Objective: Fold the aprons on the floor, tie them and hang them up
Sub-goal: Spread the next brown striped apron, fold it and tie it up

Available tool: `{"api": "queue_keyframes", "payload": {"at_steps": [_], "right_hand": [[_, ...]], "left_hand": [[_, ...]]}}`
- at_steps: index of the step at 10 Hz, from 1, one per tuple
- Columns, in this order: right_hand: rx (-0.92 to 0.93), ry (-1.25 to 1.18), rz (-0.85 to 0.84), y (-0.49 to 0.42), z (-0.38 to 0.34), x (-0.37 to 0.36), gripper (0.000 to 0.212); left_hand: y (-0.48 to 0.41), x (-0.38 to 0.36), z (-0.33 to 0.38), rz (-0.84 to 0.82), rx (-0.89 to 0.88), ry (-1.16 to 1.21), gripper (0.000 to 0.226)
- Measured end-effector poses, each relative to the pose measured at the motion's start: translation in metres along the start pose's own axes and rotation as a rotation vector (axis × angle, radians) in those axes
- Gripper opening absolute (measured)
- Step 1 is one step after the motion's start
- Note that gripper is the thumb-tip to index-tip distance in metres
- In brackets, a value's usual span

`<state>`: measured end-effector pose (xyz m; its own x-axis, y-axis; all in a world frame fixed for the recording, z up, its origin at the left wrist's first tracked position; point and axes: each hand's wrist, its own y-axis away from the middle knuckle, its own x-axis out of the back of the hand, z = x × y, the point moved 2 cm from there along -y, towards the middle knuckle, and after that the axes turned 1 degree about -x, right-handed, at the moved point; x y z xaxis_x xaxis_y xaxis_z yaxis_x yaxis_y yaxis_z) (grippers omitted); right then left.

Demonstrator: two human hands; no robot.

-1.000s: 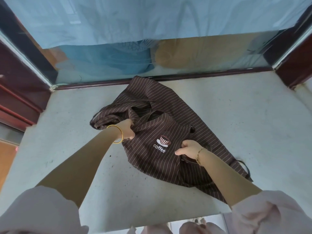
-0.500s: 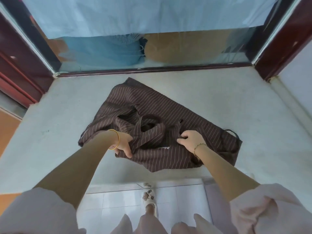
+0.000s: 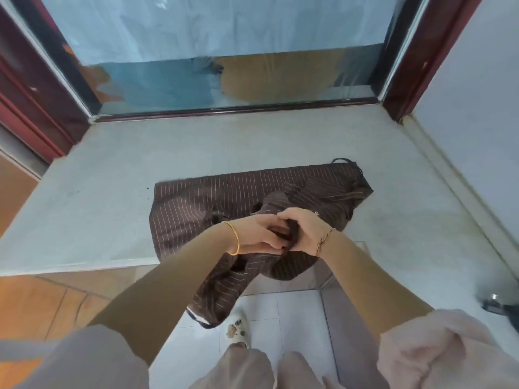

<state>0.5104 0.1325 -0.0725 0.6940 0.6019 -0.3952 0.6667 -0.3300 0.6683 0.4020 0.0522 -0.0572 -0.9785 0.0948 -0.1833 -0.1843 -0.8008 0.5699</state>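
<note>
Presently, ledge (image 3: 98,197): grey, carrying the apron.
Apron (image 3: 191,209): brown, striped, lying flat on the ledge; its near part hangs over the near edge.
Left hand (image 3: 258,234): fingers curled, gripping bunched apron cloth.
Right hand (image 3: 307,228): touching the left hand, fingers curled round the same bunch.

The left hand (image 3: 258,234) and right hand (image 3: 306,228) cover the bunched middle of the apron (image 3: 224,197); only one letter of its print (image 3: 316,213) shows. The frame's right edge cuts off a dark object (image 3: 502,308), too blurred to identify.
</note>
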Motion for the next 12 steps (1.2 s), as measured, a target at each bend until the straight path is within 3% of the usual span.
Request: {"api": "queue_keyframes", "payload": {"at_steps": [1,2,3,4,5,6,7,8,9,10,11,12], "right_hand": [[0.150,-0.063,0.129,0.005,-0.003,0.015,0.025],[0.143,-0.075,0.107,0.011,-0.006,0.024,0.033],[0.070,-0.018,0.036,0.020,-0.012,0.018,0.024],[0.063,0.125,0.026,0.034,-0.024,0.014,0.015],[0.081,0.231,0.044,0.058,-0.040,0.017,0.013],[0.071,0.280,0.030,0.089,-0.051,0.020,0.010],[0.072,0.379,0.035,0.114,-0.061,0.023,0.017],[0.122,0.380,0.091,0.134,-0.067,0.034,0.019],[0.196,0.328,0.161,0.146,-0.068,0.042,0.026],[0.343,0.200,0.213,0.152,-0.072,0.049,0.050],[0.353,0.118,0.148,0.153,-0.078,0.054,0.017],[0.381,0.494,0.375,0.138,-0.080,0.056,0.010]], "left_hand": [[0.003,0.001,0.013,0.245,-0.037,-0.183,0.034],[0.003,0.005,0.015,0.384,0.025,-0.536,0.034],[-0.006,-0.012,0.007,0.268,0.073,-0.808,0.040],[-0.013,-0.028,0.010,0.375,-0.020,-0.806,0.026],[-0.013,-0.038,0.028,0.536,-0.092,-0.623,0.014],[-0.015,-0.035,0.043,0.600,-0.006,-0.725,0.032],[-0.008,-0.041,0.060,0.625,0.016,-0.755,0.025],[-0.005,-0.060,0.083,0.603,-0.285,-0.551,0.013],[-0.019,-0.042,0.095,0.535,-0.299,-0.322,0.014],[-0.004,-0.033,0.096,0.615,-0.269,-0.489,0.003],[0.022,-0.020,0.094,0.718,-0.308,-0.518,0.023],[0.040,-0.001,0.089,0.746,-0.129,-0.841,0.035]]}}
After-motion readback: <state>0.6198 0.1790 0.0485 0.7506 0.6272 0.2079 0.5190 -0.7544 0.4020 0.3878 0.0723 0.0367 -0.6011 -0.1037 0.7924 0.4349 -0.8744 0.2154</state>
